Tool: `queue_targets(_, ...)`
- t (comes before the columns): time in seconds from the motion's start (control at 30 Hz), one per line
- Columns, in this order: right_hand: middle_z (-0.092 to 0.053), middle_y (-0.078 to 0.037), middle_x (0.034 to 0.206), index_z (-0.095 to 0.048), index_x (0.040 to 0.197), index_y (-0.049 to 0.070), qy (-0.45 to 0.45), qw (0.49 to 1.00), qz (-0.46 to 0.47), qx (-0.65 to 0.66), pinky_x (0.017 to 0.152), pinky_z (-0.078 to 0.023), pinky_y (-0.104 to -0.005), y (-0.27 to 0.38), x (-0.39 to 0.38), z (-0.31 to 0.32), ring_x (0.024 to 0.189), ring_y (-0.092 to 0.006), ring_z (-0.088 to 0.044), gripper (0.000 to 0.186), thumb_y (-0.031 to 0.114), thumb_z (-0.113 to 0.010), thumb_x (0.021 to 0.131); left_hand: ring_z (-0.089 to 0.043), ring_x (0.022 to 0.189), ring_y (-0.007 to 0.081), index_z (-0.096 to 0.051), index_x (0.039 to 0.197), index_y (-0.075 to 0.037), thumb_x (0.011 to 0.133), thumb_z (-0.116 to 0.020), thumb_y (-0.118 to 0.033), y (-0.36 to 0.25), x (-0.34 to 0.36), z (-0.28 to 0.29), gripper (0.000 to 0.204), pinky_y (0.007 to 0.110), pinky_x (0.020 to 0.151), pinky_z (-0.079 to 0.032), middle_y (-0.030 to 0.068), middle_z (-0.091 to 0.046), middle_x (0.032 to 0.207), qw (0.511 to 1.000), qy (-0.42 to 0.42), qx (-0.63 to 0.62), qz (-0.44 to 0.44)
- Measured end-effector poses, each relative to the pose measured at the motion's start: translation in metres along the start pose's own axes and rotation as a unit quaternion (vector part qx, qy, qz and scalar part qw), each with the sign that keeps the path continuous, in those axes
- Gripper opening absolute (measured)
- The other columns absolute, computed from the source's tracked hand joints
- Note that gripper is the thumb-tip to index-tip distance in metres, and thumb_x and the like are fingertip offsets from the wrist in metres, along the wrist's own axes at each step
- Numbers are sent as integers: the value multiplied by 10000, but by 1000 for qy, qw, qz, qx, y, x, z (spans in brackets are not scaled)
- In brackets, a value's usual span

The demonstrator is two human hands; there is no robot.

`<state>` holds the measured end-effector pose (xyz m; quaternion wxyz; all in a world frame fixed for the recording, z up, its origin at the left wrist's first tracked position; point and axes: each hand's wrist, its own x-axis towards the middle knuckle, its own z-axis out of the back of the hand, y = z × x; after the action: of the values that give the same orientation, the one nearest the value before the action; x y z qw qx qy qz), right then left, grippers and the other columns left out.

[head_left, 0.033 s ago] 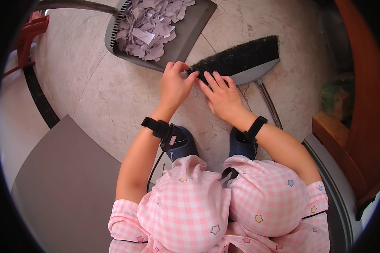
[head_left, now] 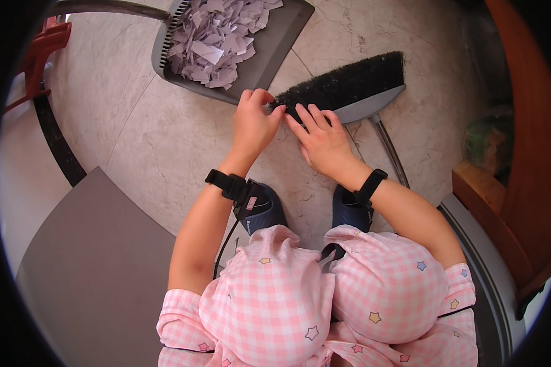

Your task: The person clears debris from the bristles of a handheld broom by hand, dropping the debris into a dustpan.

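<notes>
A broom (head_left: 355, 79) with black bristles and a grey head lies on the floor in front of me. Its metal handle (head_left: 390, 150) runs back toward my right forearm. My left hand (head_left: 253, 125) is closed in a pinch at the left tip of the bristles; whatever small thing may be between the fingertips cannot be made out. My right hand (head_left: 326, 144) lies beside it, fingers stretched and apart, touching the lower edge of the bristles. Just beyond my left hand stands a grey dustpan (head_left: 278, 58) holding a heap of torn paper scraps (head_left: 208, 52).
The dustpan's dark handle (head_left: 113, 6) reaches to the upper left, near a red frame (head_left: 46, 49). A grey panel (head_left: 98, 238) is at the lower left. Brown wooden furniture (head_left: 532, 140) borders the right side. My shoes (head_left: 264, 208) rest on the tiled floor (head_left: 165, 153).
</notes>
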<state>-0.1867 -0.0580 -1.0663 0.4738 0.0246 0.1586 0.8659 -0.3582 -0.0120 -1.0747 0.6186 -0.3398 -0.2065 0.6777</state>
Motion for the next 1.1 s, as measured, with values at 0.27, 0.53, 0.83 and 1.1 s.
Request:
queue_targets(0.27,-457,-93,1343,-417,1355,81,18,999,-15,23,1033,-266,-392,-4,-3,10,1252,-245,-384,658,213,-657,756,-584,712,253,-609,848,-6,739,-722,-129,4,-5,-8,199,342,644,-471,113,-582,823,1000,15,-5,21)
queue_targets(0.53,-456,-94,1351,-449,1337,86,16,1000,-12,3,1030,-269,-386,4,-1,11,1241,-246,-393,603,179,-621,766,-590,716,286,-623,826,-17,753,-710,-151,6,-10,-1,176,367,631,-469,127,-588,806,998,18,49,34)
queue_targets(0.83,-461,-111,1343,-455,1329,64,10,1000,-7,5,1030,-287,-388,6,-3,18,1244,-270,-397,564,135,-566,780,-605,736,305,-644,826,-28,733,-731,-177,-15,-11,-1,196,387,651,-489,122,-604,826,995,-21,79,51)
queue_targets(1.1,-455,-111,1358,-467,1325,64,19,1000,-12,-14,1035,-281,-380,-12,-12,24,1247,-272,-392,550,136,-554,786,-624,705,323,-655,766,-11,720,-674,-121,-25,4,-14,120,394,645,-500,138,-626,762,995,6,96,-13)
